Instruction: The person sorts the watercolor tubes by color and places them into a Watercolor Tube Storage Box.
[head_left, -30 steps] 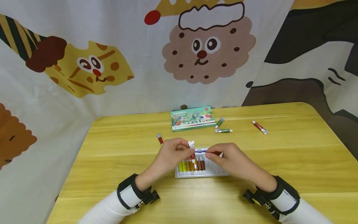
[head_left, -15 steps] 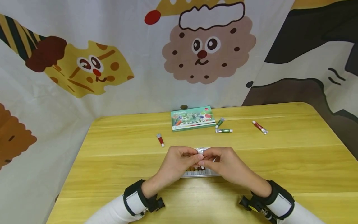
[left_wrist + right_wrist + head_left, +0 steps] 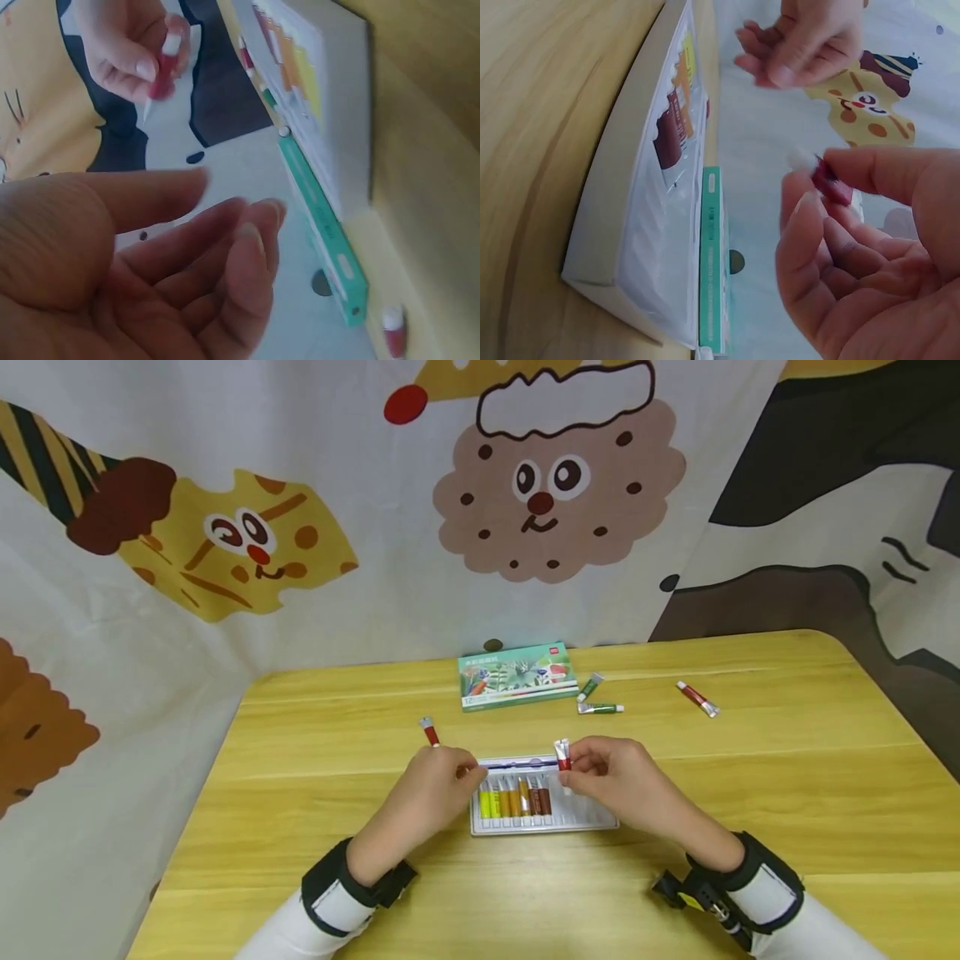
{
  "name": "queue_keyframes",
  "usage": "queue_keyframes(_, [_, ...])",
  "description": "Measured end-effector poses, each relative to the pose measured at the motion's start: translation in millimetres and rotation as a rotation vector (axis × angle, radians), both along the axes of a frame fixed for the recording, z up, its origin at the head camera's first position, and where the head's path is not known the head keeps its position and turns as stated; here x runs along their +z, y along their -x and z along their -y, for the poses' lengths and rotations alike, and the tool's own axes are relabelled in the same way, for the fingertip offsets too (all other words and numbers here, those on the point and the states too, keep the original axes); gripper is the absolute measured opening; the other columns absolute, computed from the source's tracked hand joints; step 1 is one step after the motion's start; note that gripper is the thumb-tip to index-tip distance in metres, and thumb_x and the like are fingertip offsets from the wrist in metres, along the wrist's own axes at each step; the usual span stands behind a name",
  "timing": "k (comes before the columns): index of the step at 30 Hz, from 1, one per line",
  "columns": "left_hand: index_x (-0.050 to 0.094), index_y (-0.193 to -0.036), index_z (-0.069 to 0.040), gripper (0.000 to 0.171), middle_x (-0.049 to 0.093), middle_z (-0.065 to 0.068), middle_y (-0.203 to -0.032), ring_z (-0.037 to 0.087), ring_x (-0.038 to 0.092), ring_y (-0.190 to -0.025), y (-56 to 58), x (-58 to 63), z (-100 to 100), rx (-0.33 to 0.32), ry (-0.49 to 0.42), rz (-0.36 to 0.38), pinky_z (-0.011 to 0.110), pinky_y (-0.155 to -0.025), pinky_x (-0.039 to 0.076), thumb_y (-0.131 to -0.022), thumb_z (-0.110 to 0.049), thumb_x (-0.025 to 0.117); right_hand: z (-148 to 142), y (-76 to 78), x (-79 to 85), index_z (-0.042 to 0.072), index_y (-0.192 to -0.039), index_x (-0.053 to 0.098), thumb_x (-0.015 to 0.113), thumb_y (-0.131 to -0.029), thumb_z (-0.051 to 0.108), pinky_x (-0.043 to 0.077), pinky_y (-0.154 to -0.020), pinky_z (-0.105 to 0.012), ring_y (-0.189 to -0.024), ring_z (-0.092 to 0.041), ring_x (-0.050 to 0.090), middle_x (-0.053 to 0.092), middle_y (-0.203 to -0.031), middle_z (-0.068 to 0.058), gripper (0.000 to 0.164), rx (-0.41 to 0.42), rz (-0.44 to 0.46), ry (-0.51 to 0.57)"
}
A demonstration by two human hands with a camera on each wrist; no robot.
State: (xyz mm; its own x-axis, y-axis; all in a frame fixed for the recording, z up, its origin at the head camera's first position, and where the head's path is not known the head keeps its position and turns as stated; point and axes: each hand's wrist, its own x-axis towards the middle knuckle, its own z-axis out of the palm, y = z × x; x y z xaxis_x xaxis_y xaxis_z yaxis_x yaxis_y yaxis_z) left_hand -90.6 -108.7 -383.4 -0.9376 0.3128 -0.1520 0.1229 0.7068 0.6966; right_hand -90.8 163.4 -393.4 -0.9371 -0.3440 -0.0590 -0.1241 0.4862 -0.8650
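My right hand (image 3: 626, 781) pinches a red paint tube (image 3: 563, 755) between thumb and fingers over the right part of the white tray (image 3: 588, 814). The tube's white cap points down in the head view; its silver end looks doubled, and I cannot tell if a second tube lies behind. At the tray's left edge hovers my left hand (image 3: 427, 797), its thumb and fingers apart and holding nothing in the left wrist view. Several yellow, orange and brown paint tubes (image 3: 513, 800) lie side by side in the tray, below a thin blue brush (image 3: 521, 765).
A green paint box (image 3: 517, 677) lies at the back of the table. Right of it are two green tubes (image 3: 600, 708) and, farther off, a red tube (image 3: 697, 699). Another red tube (image 3: 429, 732) lies just beyond my left hand. A printed cloth (image 3: 360, 610) hangs behind.
My hands met over the tray, then drew apart. The red tube from my left hand is now in my right, and the left has moved left to the tray's edge.
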Motion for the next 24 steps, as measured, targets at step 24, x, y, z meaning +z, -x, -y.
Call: queue_keyframes(24, [0.075,-0.073,-0.009,0.025,0.049,-0.003,-0.057,0.011,0.044,-0.050,4.4,-17.6,5,-0.012,0.166,0.102,0.025,-0.049,0.035,-0.098,-0.010,0.073,8,5.1,-18.7,-0.003,-0.122,0.074,0.080,-0.093,0.014,0.047,-0.056,-0.027,-0.070,-0.014,0.061,0.072,-0.083,0.002,0.034,0.066,0.117,-0.171])
